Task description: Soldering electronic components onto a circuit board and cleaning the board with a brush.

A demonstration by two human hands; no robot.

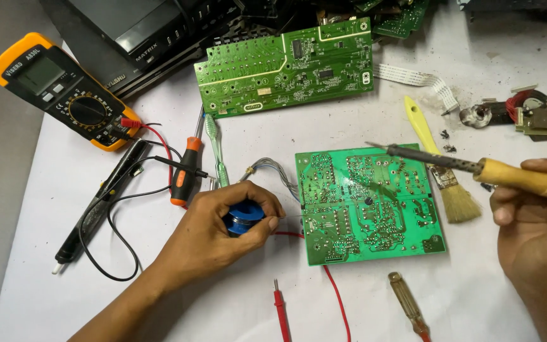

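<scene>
1. Grasping a blue solder spool (243, 217), your left hand (223, 234) is curled around it on the white work surface (476, 297), just left of the square green circuit board (368, 202).
2. Your right hand (539, 215) is clenched on the yellow handle of a soldering iron (457, 166). Its long axis runs right to left, and the tip hangs over the board's upper right area; whether it touches is unclear.
3. Note the relation: the board lies between your hands, to the right of the spool and to the left of the iron's handle. The left hand is nearer its edge.
4. Note the surrounding items: a larger green circuit board (286, 66) lies farther back; a yellow-cased multimeter (58, 88) with a dark dial sits far left; an orange-handled screwdriver (185, 168) and a green toothbrush (216, 152) lie between them.
5. A yellow-handled brush (441, 164) lies beside the board's right edge, under the iron.
</scene>
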